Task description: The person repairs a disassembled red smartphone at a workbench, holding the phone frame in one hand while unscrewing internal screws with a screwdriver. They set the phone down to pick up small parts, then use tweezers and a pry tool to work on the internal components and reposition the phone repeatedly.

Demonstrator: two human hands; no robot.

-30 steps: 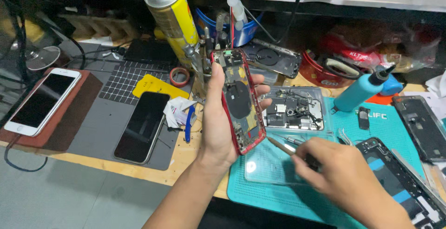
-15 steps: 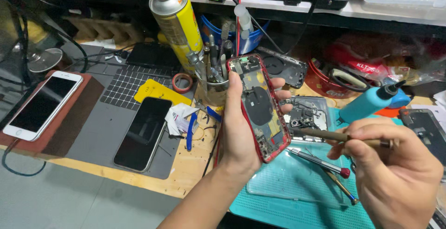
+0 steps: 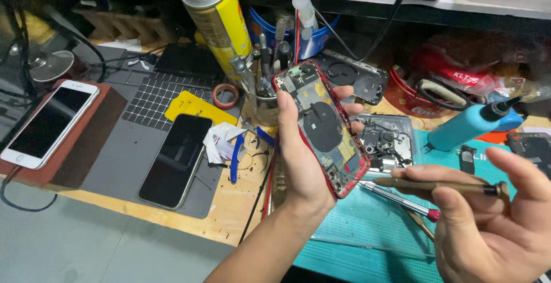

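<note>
My left hand (image 3: 299,162) grips an opened red phone housing (image 3: 321,125), tilted, with its inner parts and a round black coil facing me. My right hand (image 3: 493,225) holds a slim brown-handled screwdriver (image 3: 442,186) level, with its tip pointing left toward the lower end of the housing. The tip sits just short of the phone's bottom edge.
A black phone (image 3: 175,159) lies on a grey mat (image 3: 123,156), with a white phone (image 3: 47,123) to its left. A yellow spray can (image 3: 217,19), a tool cup (image 3: 265,96), a parts tray (image 3: 385,145), a red-ended screwdriver (image 3: 399,201), a teal mat (image 3: 367,231) and a blue bottle (image 3: 468,125) crowd the bench.
My right hand has lifted from the teal mat with the screwdriver and brought it level beside the phone. My left hand has tilted the housing and moved it slightly right.
</note>
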